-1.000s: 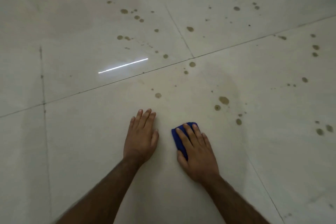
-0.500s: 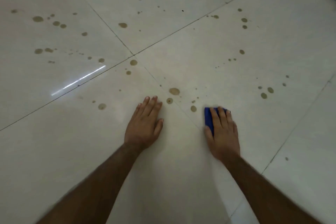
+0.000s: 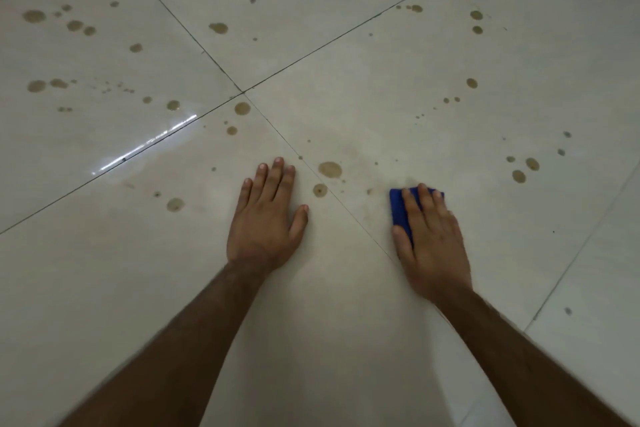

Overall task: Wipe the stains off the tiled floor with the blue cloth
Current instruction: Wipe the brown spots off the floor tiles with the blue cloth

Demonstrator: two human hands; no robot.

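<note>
A folded blue cloth [image 3: 399, 210] lies flat on the glossy pale tiled floor [image 3: 346, 288]. My right hand [image 3: 429, 236] presses down on it with straight fingers, covering most of it. My left hand [image 3: 266, 215] rests flat on the floor to the left, fingers straight, holding nothing. Between the hands sit a large brown stain [image 3: 330, 169] and a smaller one [image 3: 320, 190]. Several more brown stains dot the tiles, among them one [image 3: 242, 108] near the grout crossing and a pair [image 3: 524, 170] at the right.
Dark grout lines meet at a crossing [image 3: 243, 92] ahead of my hands. A bright light reflection [image 3: 149, 142] streaks the left tile. More stains spread across the far tiles [image 3: 218, 28]. A faint smeared patch shows on the tile ahead of the cloth.
The view swung left to right, so the stains shifted in frame. My right hand slid the cloth rightward, away from my left hand; a small stain left of the cloth is now only a faint mark.
</note>
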